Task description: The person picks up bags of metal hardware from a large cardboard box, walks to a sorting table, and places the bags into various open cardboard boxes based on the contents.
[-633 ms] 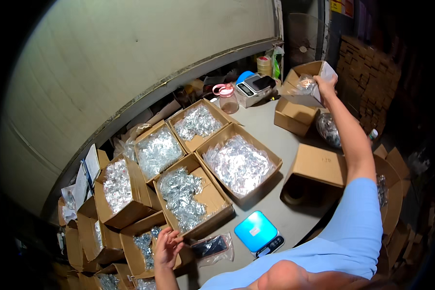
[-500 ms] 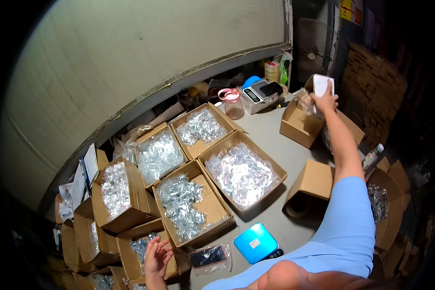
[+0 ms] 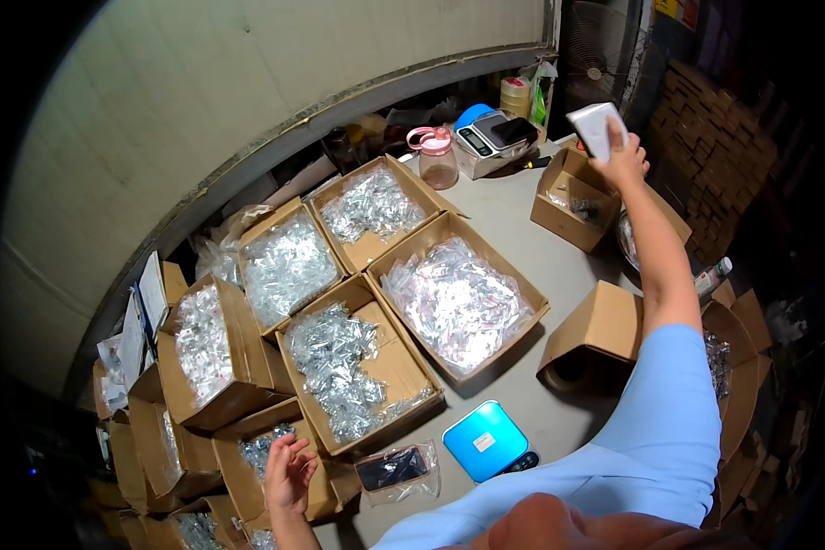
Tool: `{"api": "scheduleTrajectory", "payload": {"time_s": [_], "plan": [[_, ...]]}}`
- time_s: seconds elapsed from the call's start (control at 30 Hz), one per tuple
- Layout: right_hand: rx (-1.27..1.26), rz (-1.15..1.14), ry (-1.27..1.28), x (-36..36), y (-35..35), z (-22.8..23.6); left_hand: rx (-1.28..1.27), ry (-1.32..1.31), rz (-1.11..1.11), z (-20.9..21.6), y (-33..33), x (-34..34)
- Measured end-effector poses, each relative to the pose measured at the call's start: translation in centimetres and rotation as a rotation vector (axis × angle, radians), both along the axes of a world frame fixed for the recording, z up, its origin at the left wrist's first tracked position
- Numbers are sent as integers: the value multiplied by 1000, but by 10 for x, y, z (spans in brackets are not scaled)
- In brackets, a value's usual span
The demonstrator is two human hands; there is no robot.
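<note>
At the far right, my right hand [image 3: 625, 165] grips a white rectangular container [image 3: 596, 128], tilted above a small cardboard box [image 3: 559, 215]. Several clear packets with dark metal pieces [image 3: 577, 203] lie inside that box. My left hand [image 3: 289, 472] is raised at the lower left with nothing in it, its fingers apart and loosely bent. Right behind it stands a low cardboard box [image 3: 238, 486] with small metal-filled packets. Closest to it on the table is a phone in a clear plastic bag [image 3: 394, 469].
Open cardboard boxes of small clear packets, such as the large one [image 3: 545, 307], cover the left and middle. A blue scale [image 3: 486, 440] lies near me. Further back are a pink-lidded jug [image 3: 438, 170] and a second scale [image 3: 486, 142]. A cardboard box on its side [image 3: 600, 321] sits below my right arm.
My right hand has lifted the white container a little and tipped it differently. Packets that were at its mouth now lie in the small box. The view has shifted slightly.
</note>
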State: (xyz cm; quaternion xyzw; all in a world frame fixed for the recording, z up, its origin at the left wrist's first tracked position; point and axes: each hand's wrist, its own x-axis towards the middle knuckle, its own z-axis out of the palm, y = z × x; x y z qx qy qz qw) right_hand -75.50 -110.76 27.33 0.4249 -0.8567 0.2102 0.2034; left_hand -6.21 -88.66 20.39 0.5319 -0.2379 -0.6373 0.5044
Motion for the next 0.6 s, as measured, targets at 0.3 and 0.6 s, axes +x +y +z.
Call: {"api": "scheduleTrajectory", "payload": {"time_s": [0.3, 0.6], "plan": [[-422, 730, -1309, 100, 135, 83, -46, 112, -238, -35, 40, -32], [375, 891, -1644, 255, 302, -45, 37, 409, -472, -92, 110, -96]]}}
